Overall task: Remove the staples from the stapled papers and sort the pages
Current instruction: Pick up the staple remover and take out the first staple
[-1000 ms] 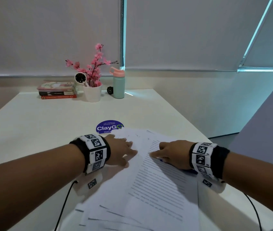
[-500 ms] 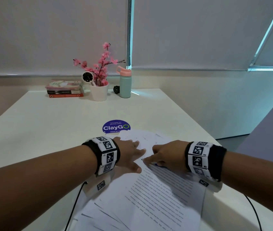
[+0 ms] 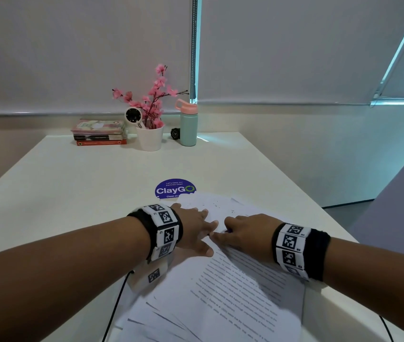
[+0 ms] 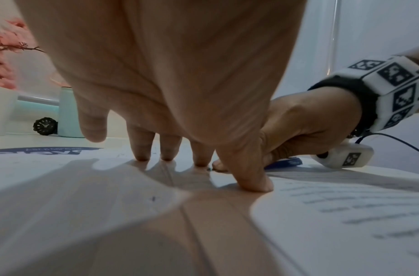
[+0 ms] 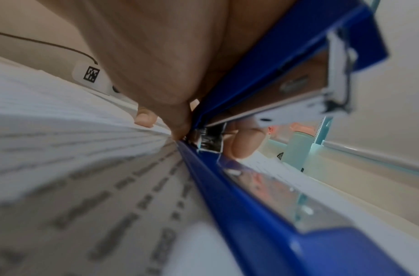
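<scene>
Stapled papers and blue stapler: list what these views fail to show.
- Staple: head view, the right hand covers the corner of the papers; left wrist view, only a tiny dark speck beside the left hand's fingertips.
- Blue stapler: right wrist view, blurred and cut off by the edges; head view, hidden under the right hand.
- Printed text: too blurred to read.
- Page count: lower sheets cut off by the bottom edge.

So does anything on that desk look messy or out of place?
Only the papers: the sheets lie fanned out unevenly, edges askew, and the near ends seem to overhang the table edge. The books, plant pot and bottle at the back stand tidy.
</scene>
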The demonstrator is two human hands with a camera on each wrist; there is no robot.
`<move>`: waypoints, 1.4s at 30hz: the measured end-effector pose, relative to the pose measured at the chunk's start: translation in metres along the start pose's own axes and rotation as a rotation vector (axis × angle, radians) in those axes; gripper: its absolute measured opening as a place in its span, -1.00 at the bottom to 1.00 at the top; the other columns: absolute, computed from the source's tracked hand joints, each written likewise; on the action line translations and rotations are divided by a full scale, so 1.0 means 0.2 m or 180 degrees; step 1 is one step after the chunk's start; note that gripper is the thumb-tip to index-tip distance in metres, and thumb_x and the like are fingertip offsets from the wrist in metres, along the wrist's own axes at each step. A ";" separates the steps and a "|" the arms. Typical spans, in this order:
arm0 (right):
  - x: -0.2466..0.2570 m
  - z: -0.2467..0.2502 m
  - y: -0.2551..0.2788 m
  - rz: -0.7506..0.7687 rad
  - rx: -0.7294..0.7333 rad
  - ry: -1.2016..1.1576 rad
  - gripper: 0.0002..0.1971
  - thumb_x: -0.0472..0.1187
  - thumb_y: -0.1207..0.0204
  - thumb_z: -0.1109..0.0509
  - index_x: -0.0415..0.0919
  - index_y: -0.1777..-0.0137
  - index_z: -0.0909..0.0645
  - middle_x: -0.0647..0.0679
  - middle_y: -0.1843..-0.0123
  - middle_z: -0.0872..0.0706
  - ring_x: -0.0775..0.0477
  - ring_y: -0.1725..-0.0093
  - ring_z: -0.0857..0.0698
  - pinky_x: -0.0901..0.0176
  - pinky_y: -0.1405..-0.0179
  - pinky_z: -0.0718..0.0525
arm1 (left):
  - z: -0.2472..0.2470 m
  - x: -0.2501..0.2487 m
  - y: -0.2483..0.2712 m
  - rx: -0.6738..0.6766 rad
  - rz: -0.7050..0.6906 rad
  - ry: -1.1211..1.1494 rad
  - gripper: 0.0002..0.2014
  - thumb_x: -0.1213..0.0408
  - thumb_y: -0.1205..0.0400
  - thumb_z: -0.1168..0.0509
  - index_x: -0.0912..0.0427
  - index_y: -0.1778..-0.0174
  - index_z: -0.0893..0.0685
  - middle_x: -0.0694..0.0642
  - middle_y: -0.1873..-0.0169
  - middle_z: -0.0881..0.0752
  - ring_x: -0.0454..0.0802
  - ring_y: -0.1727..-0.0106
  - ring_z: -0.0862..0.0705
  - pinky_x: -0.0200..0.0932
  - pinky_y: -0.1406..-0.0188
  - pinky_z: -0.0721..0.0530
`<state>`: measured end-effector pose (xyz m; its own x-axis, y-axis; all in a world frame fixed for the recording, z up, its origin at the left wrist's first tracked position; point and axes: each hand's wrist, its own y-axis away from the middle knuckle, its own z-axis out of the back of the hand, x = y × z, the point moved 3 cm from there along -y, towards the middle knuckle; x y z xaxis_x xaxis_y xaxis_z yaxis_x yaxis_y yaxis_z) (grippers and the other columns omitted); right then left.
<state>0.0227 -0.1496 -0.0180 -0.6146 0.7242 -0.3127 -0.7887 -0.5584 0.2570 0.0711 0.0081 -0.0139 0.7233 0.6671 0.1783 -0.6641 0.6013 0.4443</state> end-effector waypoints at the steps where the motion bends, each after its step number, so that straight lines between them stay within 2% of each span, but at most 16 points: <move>1: 0.00 0.00 0.00 -0.0020 0.0025 0.0020 -0.34 -0.11 -0.65 -0.23 0.18 -0.64 0.01 -0.12 -0.24 -0.42 -0.22 -0.19 -0.53 -0.04 0.15 -0.64 | 0.00 0.00 0.00 -0.0016 -0.0006 -0.0003 -0.20 -0.40 -0.59 -0.06 -0.18 -0.69 0.03 0.08 -0.71 0.01 0.08 -0.70 -0.07 0.38 -0.55 -0.13; 9: 0.00 0.02 0.00 -0.0098 0.0099 -0.0298 -0.46 -0.10 -0.71 -0.15 0.25 -0.62 -0.07 -0.08 -0.22 -0.42 -0.19 -0.05 -0.57 -0.05 0.11 -0.67 | 0.02 -0.01 0.01 0.0003 -0.0019 -0.0055 -0.20 -0.39 -0.59 -0.08 -0.16 -0.69 0.01 0.10 -0.71 -0.03 0.13 -0.69 -0.13 0.35 -0.49 -0.29; 12: 0.01 0.01 0.00 -0.0122 -0.0008 -0.0134 -0.43 -0.14 -0.68 -0.21 0.21 -0.60 -0.09 -0.11 -0.17 -0.45 -0.18 0.13 -0.53 -0.03 0.21 -0.61 | 0.02 -0.01 0.01 0.0018 -0.0050 0.0082 -0.21 -0.37 -0.60 -0.10 -0.15 -0.69 -0.02 0.12 -0.70 -0.03 0.16 -0.69 -0.12 0.35 -0.46 -0.37; 14: 0.03 0.02 0.00 -0.0099 -0.0033 0.0123 -0.39 -0.18 -0.62 -0.26 0.13 -0.60 -0.12 -0.14 -0.14 -0.47 -0.22 0.09 -0.55 0.00 0.27 -0.48 | 0.02 -0.01 0.02 -0.0007 -0.0064 0.0144 -0.23 -0.36 -0.60 -0.12 -0.14 -0.68 -0.06 0.14 -0.70 -0.06 0.18 -0.68 -0.15 0.34 -0.46 -0.38; 17: 0.05 0.04 0.01 -0.0190 0.0019 0.0163 -0.36 -0.19 -0.60 -0.28 0.10 -0.61 -0.10 -0.17 -0.19 -0.43 -0.25 -0.06 -0.56 0.00 0.28 -0.48 | 0.03 -0.01 0.03 -0.0016 -0.0027 0.0120 -0.22 -0.34 -0.60 -0.13 -0.13 -0.69 -0.07 0.15 -0.70 -0.07 0.19 -0.68 -0.16 0.32 -0.50 -0.34; 20: 0.01 0.04 -0.01 -0.0296 0.0103 -0.0301 -0.42 -0.12 -0.64 -0.25 0.23 -0.58 -0.12 -0.11 -0.21 -0.41 -0.20 0.07 -0.53 -0.03 0.24 -0.62 | 0.04 -0.02 0.03 0.0016 0.0027 0.0119 -0.21 -0.35 -0.60 -0.14 -0.14 -0.70 -0.05 0.13 -0.71 -0.05 0.19 -0.67 -0.18 0.29 -0.51 -0.33; 22: -0.01 0.05 -0.03 -0.0271 0.0143 -0.0445 -0.45 -0.07 -0.67 -0.24 0.31 -0.56 -0.12 -0.07 -0.22 -0.41 -0.18 0.17 -0.52 -0.08 0.17 -0.69 | 0.05 -0.02 0.03 -0.0019 0.0025 0.0174 -0.21 -0.34 -0.58 -0.18 -0.16 -0.68 -0.10 0.12 -0.70 -0.11 0.19 -0.64 -0.26 0.25 -0.46 -0.40; 24: 0.00 0.06 -0.06 -0.0203 0.0142 -0.0369 -0.46 -0.02 -0.68 -0.22 0.32 -0.58 -0.13 -0.07 -0.22 -0.42 -0.17 0.18 -0.49 -0.03 0.18 -0.64 | 0.05 -0.02 0.03 -0.0069 -0.0012 0.0243 -0.25 -0.33 -0.57 -0.22 -0.17 -0.65 -0.19 0.13 -0.67 -0.19 0.20 -0.61 -0.33 0.26 -0.44 -0.43; 26: 0.01 0.08 -0.08 -0.0115 0.0063 -0.0298 -0.45 -0.03 -0.67 -0.23 0.33 -0.58 -0.13 -0.08 -0.20 -0.44 -0.16 0.15 -0.49 -0.01 0.20 -0.62 | 0.06 -0.01 0.04 -0.0136 -0.0046 0.0326 -0.29 -0.33 -0.54 -0.25 -0.19 -0.60 -0.28 0.11 -0.65 -0.26 0.19 -0.60 -0.35 0.30 -0.44 -0.41; 28: -0.01 0.09 -0.07 -0.0171 -0.0039 -0.0290 -0.42 -0.06 -0.67 -0.24 0.35 -0.58 -0.10 -0.04 -0.20 -0.44 -0.13 0.14 -0.48 0.01 0.22 -0.62 | 0.05 0.00 0.04 -0.0372 -0.0011 0.0508 -0.29 -0.34 -0.48 -0.31 -0.19 -0.53 -0.36 0.01 -0.54 -0.44 0.13 -0.56 -0.41 0.32 -0.46 -0.33; 30: -0.04 0.10 -0.03 -0.0256 -0.0210 -0.0363 -0.42 -0.06 -0.69 -0.20 0.33 -0.60 -0.06 0.00 -0.22 -0.44 -0.12 0.07 -0.55 0.01 0.21 -0.63 | 0.05 0.03 0.04 -0.0650 0.0112 0.0751 -0.19 -0.34 -0.39 -0.39 -0.14 -0.54 -0.34 -0.08 -0.42 -0.56 0.04 -0.50 -0.47 0.24 -0.47 -0.32; 33: -0.07 0.14 0.04 -0.0493 -0.0371 -0.0804 -0.40 -0.02 -0.73 -0.14 0.25 -0.66 0.06 0.08 -0.36 -0.45 -0.09 -0.16 -0.62 -0.02 -0.03 -0.65 | 0.07 0.09 0.08 -0.0915 0.0186 0.1354 -0.21 -0.27 -0.38 -0.47 -0.12 -0.49 -0.38 -0.14 -0.31 -0.62 -0.04 -0.32 -0.59 0.05 -0.34 -0.52; 35: -0.07 0.15 0.07 -0.0579 -0.0412 -0.0955 -0.38 0.02 -0.74 -0.11 0.20 -0.69 0.14 0.12 -0.47 -0.43 -0.07 -0.27 -0.59 0.06 -0.13 -0.59 | 0.08 0.12 0.12 -0.0795 0.0071 0.1938 -0.31 -0.22 -0.45 -0.45 -0.06 -0.46 -0.46 -0.17 -0.19 -0.70 -0.13 -0.18 -0.66 -0.07 -0.28 -0.59; 37: -0.05 0.17 0.10 -0.0584 -0.0471 -0.0838 -0.37 0.01 -0.75 -0.09 0.15 -0.70 0.16 0.10 -0.51 -0.44 -0.09 -0.29 -0.58 0.08 -0.14 -0.52 | 0.09 0.13 0.14 -0.0699 -0.0118 0.2545 -0.48 -0.17 -0.53 -0.40 0.01 -0.34 -0.58 -0.10 -0.01 -0.81 -0.20 0.02 -0.77 -0.15 -0.17 -0.66; 40: 0.00 0.17 0.11 -0.0477 -0.0541 -0.0436 -0.37 -0.08 -0.75 -0.11 0.02 -0.72 0.12 0.02 -0.46 -0.50 -0.14 -0.26 -0.59 0.07 -0.14 -0.49 | 0.11 0.10 0.15 -0.0704 -0.0299 0.3037 -0.73 -0.01 -0.64 -0.35 0.09 -0.12 -0.70 -0.02 0.13 -0.83 -0.20 0.23 -0.80 -0.23 0.15 -0.71; 42: 0.02 0.16 0.10 -0.0305 -0.0681 -0.0273 -0.37 -0.15 -0.70 -0.17 -0.01 -0.66 0.07 -0.03 -0.35 -0.59 -0.16 -0.17 -0.65 0.00 -0.09 -0.58 | 0.10 0.08 0.13 -0.0708 -0.0297 0.3084 -0.84 0.10 -0.67 -0.31 0.09 0.03 -0.73 -0.05 0.23 -0.82 -0.19 0.30 -0.77 -0.26 0.25 -0.67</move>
<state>0.0045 -0.1441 0.0148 -0.5408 0.8046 -0.2452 -0.8335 -0.5518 0.0276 0.0686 0.0258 0.0189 0.3738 0.6242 -0.6860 -0.7044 0.6722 0.2278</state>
